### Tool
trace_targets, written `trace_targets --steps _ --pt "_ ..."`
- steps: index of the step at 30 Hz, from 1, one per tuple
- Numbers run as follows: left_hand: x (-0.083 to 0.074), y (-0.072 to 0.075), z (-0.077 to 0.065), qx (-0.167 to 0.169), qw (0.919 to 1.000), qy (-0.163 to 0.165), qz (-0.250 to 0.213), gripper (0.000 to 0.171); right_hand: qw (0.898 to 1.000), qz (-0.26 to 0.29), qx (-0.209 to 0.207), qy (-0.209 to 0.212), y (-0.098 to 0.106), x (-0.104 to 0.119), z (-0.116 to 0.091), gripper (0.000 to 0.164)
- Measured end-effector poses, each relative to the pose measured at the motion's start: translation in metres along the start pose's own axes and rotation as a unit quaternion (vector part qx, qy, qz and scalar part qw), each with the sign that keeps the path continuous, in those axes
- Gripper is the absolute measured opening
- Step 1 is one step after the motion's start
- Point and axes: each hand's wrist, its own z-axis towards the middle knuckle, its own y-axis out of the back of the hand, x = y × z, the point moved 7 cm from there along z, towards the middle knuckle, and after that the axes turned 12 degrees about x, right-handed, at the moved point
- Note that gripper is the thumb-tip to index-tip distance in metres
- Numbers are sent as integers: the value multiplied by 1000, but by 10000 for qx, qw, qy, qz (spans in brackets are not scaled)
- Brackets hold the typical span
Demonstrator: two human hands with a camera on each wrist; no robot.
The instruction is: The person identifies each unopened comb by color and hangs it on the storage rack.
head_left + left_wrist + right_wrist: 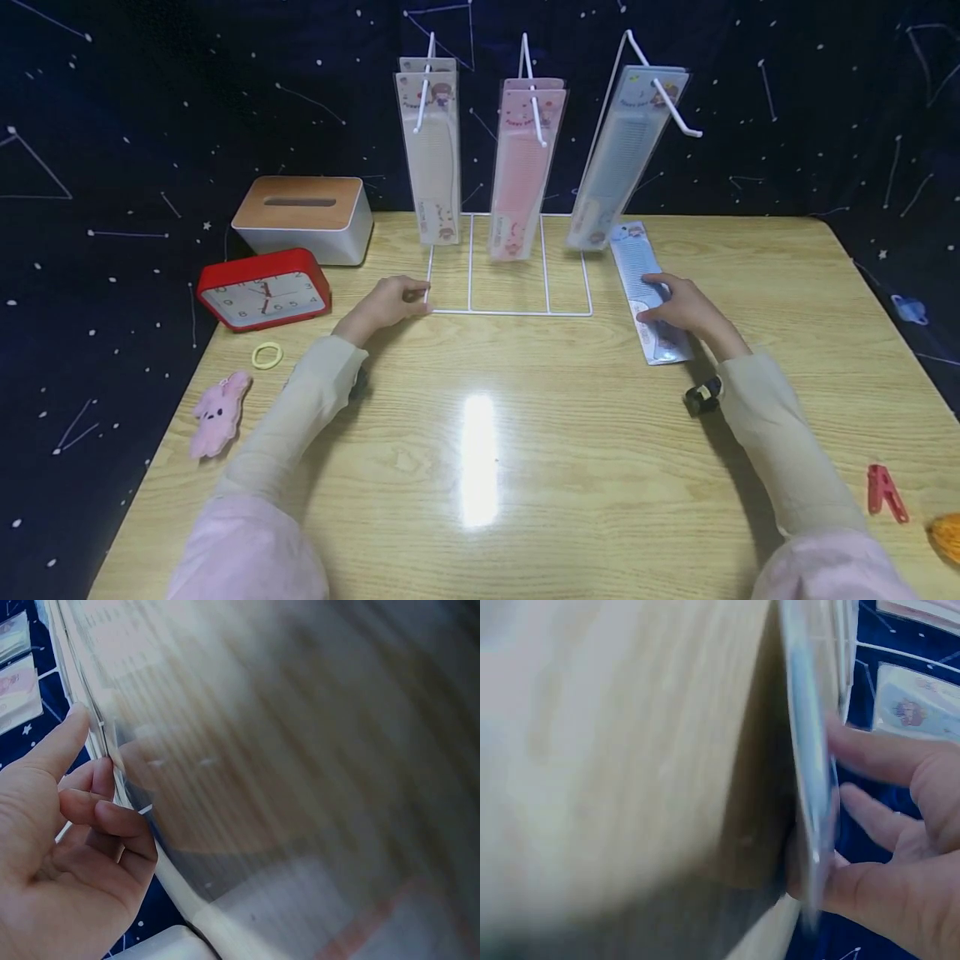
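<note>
A white wire display rack (pixel 510 313) stands at the back of the table with three arms. From these hang comb packs in pairs or singly: beige (pixel 431 167), pink (pixel 525 179) and blue (pixel 626 158). At the base's left front corner, my left hand (pixel 392 302) holds the wire between thumb and fingers; in the left wrist view its fingers (pixel 124 817) are bent at the rack's edge. To the rack's right, my right hand (pixel 681 305) grips a blue comb pack (pixel 633 258) by its long edges. The right wrist view has this pack edge-on, tilted off the table.
On the left are a wood-topped tissue box (pixel 307 212), a red clock (pixel 262 292), a yellow hair tie (pixel 267 356) and a pink plush toy (pixel 217 417). A red clip (pixel 887 493) and an orange item (pixel 947 537) lie near the right edge. Behind hangs a dark starry cloth (pixel 750 150).
</note>
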Motion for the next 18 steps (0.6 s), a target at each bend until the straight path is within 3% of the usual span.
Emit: trace_targets --steps 5,10,18 --pt "0 0 -1 14 10000 45 -11 52 9965 778 -311 -77 -2 -13 -12 78" --pt "-2 -1 -2 29 10000 65 10 52 9905 1032 -904 -34 -1 -18 -27 79" --pt "0 0 -1 43 9999 74 65 53 9654 1379 -2140 568 12 17 -80 75"
